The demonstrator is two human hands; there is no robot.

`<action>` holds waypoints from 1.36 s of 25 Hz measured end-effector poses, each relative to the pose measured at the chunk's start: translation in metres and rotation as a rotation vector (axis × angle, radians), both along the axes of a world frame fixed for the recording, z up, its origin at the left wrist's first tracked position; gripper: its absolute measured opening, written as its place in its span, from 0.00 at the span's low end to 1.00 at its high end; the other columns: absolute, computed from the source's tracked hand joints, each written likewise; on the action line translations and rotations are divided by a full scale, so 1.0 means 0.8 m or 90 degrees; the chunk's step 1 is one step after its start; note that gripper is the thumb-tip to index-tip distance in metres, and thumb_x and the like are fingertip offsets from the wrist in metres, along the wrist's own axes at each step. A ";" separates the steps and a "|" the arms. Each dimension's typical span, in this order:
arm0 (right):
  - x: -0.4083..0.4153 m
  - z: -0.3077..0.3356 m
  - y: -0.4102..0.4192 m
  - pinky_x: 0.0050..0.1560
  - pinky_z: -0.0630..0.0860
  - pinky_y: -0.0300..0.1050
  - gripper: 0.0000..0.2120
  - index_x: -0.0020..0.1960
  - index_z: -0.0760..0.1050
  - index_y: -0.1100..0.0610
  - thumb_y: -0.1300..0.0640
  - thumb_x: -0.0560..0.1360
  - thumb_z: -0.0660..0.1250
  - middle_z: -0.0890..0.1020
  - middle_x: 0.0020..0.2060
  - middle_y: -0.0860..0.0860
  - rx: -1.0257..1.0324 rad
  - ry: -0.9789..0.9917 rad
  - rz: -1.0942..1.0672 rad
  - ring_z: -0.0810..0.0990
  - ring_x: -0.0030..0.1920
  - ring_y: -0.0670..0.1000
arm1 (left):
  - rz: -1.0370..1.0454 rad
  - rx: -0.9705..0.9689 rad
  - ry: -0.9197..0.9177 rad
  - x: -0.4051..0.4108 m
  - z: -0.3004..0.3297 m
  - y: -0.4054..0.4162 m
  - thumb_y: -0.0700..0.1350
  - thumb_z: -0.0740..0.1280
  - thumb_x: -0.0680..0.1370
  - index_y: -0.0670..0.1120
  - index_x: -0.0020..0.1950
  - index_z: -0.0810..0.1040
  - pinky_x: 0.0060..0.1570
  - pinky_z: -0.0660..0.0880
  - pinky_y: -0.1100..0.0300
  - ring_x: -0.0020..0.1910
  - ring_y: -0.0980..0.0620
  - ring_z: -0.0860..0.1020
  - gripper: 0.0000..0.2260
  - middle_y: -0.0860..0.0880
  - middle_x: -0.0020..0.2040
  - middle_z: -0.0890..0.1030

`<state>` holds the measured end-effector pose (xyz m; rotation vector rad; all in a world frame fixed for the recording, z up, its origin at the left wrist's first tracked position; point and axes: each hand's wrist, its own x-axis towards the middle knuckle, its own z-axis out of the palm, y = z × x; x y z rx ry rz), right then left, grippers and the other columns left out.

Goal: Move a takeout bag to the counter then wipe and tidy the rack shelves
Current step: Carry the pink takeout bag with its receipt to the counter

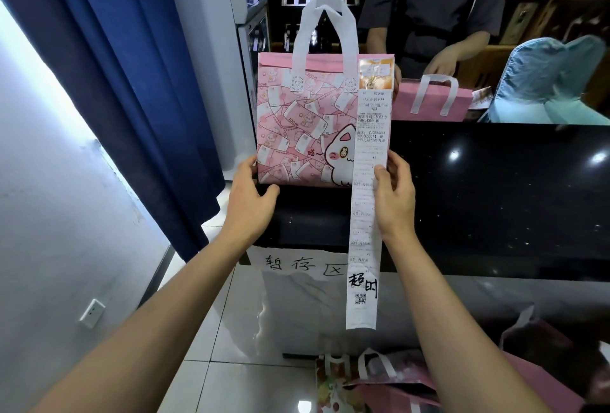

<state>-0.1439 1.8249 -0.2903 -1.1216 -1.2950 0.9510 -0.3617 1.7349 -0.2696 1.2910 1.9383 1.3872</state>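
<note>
- I have the pink takeout bag standing upright on the left end of the black desk, its white handles pointing straight up.
- My left hand is at the bag's lower left corner; the grip there has the thumb under the bottom edge and the fingers curled round the side, holding that corner.
- My right hand is at the bag's lower right edge, thumb on the front of the long white receipt and fingers behind; this grip is pinching the receipt against the bag's side.
- The receipt is fixed near the bag's top right under an orange sticker, runs down the front and hangs well below the desk edge, with handwriting and a QR code near its end.
- A torn paper sign with handwritten characters is stuck on the desk's front, just left of the hanging receipt.
- Across the desk a second person in a dark top stands with a hand on another pink bag, which lies beyond the desk's far edge.
- A light blue cloth-covered chair back is at far right.
- A blue curtain hangs at left, with a white fridge beside it.
- More pink bags sit low down in front of the desk, near my right forearm.
</note>
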 end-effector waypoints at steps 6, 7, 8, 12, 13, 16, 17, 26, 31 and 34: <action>-0.001 0.003 0.004 0.61 0.76 0.42 0.23 0.72 0.70 0.47 0.44 0.78 0.63 0.79 0.59 0.39 0.003 -0.008 -0.003 0.78 0.61 0.39 | 0.002 0.005 0.004 -0.001 0.002 0.005 0.43 0.67 0.76 0.53 0.74 0.63 0.66 0.73 0.50 0.63 0.55 0.75 0.28 0.57 0.67 0.72; -0.001 0.003 0.003 0.62 0.76 0.43 0.25 0.72 0.70 0.48 0.43 0.77 0.63 0.79 0.60 0.40 0.005 -0.011 -0.006 0.77 0.62 0.40 | 0.002 0.008 0.005 -0.001 0.002 0.004 0.44 0.67 0.76 0.54 0.74 0.63 0.67 0.73 0.51 0.63 0.55 0.74 0.28 0.57 0.67 0.72; 0.000 0.004 0.002 0.63 0.76 0.44 0.26 0.72 0.70 0.48 0.42 0.76 0.63 0.79 0.61 0.41 0.008 -0.015 -0.009 0.77 0.63 0.41 | 0.005 0.012 0.007 -0.001 0.002 0.003 0.44 0.67 0.76 0.54 0.74 0.62 0.67 0.72 0.51 0.64 0.55 0.74 0.28 0.57 0.68 0.71; 0.005 0.005 -0.010 0.68 0.73 0.49 0.24 0.73 0.68 0.46 0.44 0.78 0.64 0.76 0.67 0.44 0.032 -0.060 -0.041 0.74 0.68 0.43 | 0.032 0.030 0.099 0.003 0.004 -0.011 0.44 0.65 0.77 0.51 0.74 0.65 0.66 0.67 0.57 0.67 0.53 0.70 0.26 0.52 0.69 0.70; 0.007 0.005 -0.017 0.68 0.72 0.47 0.24 0.73 0.67 0.44 0.44 0.78 0.64 0.75 0.68 0.43 0.042 -0.078 -0.051 0.73 0.68 0.43 | 0.032 0.027 0.134 0.006 0.006 -0.017 0.44 0.65 0.77 0.51 0.74 0.66 0.66 0.65 0.59 0.67 0.53 0.69 0.25 0.51 0.69 0.70; 0.007 0.007 -0.044 0.63 0.69 0.40 0.21 0.71 0.68 0.43 0.47 0.78 0.64 0.72 0.65 0.39 0.082 -0.141 -0.066 0.72 0.65 0.40 | 0.005 0.014 0.204 0.018 0.012 -0.039 0.43 0.64 0.78 0.51 0.73 0.69 0.65 0.61 0.62 0.67 0.51 0.67 0.22 0.51 0.69 0.70; 0.009 0.007 -0.054 0.63 0.69 0.39 0.20 0.70 0.69 0.44 0.49 0.78 0.64 0.73 0.65 0.40 0.091 -0.157 -0.067 0.72 0.65 0.41 | -0.010 0.015 0.208 0.024 0.014 -0.048 0.43 0.64 0.78 0.51 0.72 0.70 0.65 0.61 0.61 0.67 0.51 0.67 0.22 0.51 0.69 0.71; 0.031 0.006 -0.158 0.65 0.70 0.43 0.17 0.67 0.75 0.51 0.57 0.79 0.65 0.76 0.64 0.45 0.090 -0.269 -0.064 0.74 0.64 0.44 | -0.097 0.008 0.242 0.063 0.005 -0.124 0.45 0.63 0.78 0.50 0.67 0.74 0.65 0.69 0.49 0.63 0.48 0.71 0.17 0.51 0.65 0.74; 0.024 0.003 -0.196 0.65 0.72 0.46 0.15 0.65 0.76 0.52 0.60 0.79 0.65 0.76 0.62 0.44 0.106 -0.271 -0.017 0.74 0.64 0.46 | -0.110 -0.028 0.268 0.074 0.001 -0.165 0.47 0.63 0.78 0.51 0.68 0.73 0.63 0.68 0.53 0.61 0.49 0.71 0.17 0.52 0.65 0.73; 0.010 -0.004 -0.212 0.63 0.74 0.47 0.14 0.64 0.76 0.51 0.59 0.79 0.65 0.77 0.59 0.44 0.096 -0.270 0.059 0.75 0.62 0.46 | -0.094 -0.017 0.238 0.076 0.005 -0.189 0.45 0.63 0.78 0.51 0.66 0.74 0.65 0.69 0.51 0.61 0.50 0.71 0.16 0.52 0.63 0.75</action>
